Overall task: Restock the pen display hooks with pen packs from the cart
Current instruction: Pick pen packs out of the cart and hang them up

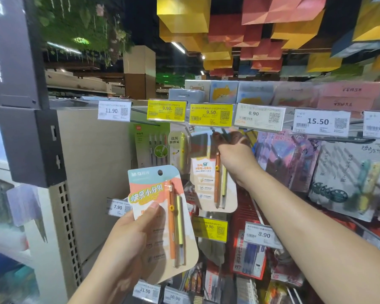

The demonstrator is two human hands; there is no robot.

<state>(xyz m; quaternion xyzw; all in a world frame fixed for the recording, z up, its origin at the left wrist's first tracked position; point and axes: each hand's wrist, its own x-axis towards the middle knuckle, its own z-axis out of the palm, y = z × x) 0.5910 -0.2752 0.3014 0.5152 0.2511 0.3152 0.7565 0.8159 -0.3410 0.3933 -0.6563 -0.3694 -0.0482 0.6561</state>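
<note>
My left hand (130,244) grips a pen pack (162,220) low in the middle of the view, thumb across its front; the card is peach and teal with an orange pen and a yellow refill. My right hand (235,154) reaches up to the display hook (223,133) under the yellow 9.50 price tag (210,114) and pinches the top of a second, matching pen pack (213,183) at that hook. Whether this pack's hole sits on the hook is hidden by my fingers.
Other hooks carry a green pen pack (150,145) at left and pink and grey packs (342,178) at right. Price tags line the rows above and below. A grey shelf upright (29,128) stands at left. Notebooks sit on the top shelf (250,93).
</note>
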